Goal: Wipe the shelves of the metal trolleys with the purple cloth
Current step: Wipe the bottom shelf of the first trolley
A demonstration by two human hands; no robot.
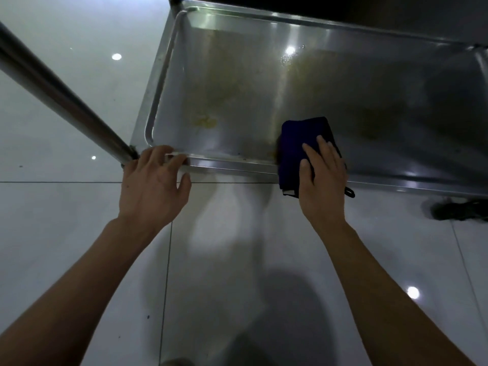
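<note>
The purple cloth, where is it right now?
In the head view, the purple cloth lies folded over the shelf's near rim, right of centre, under the right hand.

A: Left hand (pixel 153 186) status?
B: Arm extended; fingers curled over the shelf's front edge, near its left corner.
A: Right hand (pixel 323 178)?
B: Palm down, fingers straight, pressed flat at the front edge.
</note>
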